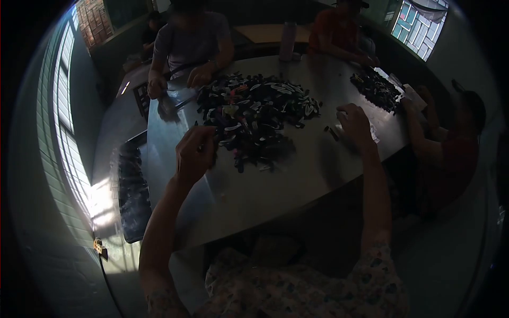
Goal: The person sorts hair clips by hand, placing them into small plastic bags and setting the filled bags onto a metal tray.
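A large heap of small dark pieces (254, 114), some edged in white and a few red or yellowish, lies on the metal table. At its near left edge is my left hand (195, 153), fingers curled together; a dark bit shows at the fingertips, too small to name. My right hand (354, 126) hovers over the table right of the heap, its fingers bent inward. Whatever it may hold is hidden. A couple of small dark strips (331, 133) lie on the tabletop just left of my right hand.
Across the metal table (254, 196) sits a person in a grey shirt (191, 42). Another in red (336, 34) and one at the right (445, 138) sit by a smaller dark pile (377, 91). A bottle (288, 41) stands behind; a black tray (133, 191) lies left.
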Available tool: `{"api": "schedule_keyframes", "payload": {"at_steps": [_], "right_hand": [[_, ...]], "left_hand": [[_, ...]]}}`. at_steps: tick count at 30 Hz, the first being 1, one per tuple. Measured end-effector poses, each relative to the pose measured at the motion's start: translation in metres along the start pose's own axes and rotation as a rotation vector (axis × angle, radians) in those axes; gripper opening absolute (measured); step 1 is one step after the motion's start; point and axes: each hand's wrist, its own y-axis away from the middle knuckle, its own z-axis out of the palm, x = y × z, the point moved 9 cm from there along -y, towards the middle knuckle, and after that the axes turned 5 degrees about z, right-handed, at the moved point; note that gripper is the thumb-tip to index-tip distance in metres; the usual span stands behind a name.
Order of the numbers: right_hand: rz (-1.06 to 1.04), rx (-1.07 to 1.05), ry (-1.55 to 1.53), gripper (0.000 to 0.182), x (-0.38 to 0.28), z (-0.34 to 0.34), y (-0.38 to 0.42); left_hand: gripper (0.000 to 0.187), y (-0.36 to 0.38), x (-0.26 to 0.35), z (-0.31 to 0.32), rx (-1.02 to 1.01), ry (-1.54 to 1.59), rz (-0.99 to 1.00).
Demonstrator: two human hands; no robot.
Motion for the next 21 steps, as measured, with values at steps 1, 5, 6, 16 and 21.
{"api": "schedule_keyframes", "payload": {"at_steps": [1,5,6,16,21], "right_hand": [[-0.026,0.017,0.127,0.023,0.028,0.001,0.005],[-0.055,-0.057,0.256,0.025,0.086,0.016,0.023],[0.063,-0.228,0.351,0.027,0.100,0.030,0.025],[0.309,-0.158,0.203,0.022,0.112,0.008,0.032],[0.361,-0.153,0.082,0.024,0.129,0.009,0.031]], "left_hand": [[0.022,0.012,-0.032,-0.005,0.133,0.010,-0.168],[0.016,0.041,-0.067,-0.011,0.276,0.064,-0.358],[0.016,0.045,-0.070,-0.011,0.275,0.071,-0.365],[0.017,0.054,-0.098,-0.005,0.231,0.115,-0.484],[0.017,0.051,-0.101,-0.001,0.184,0.103,-0.491]]}}
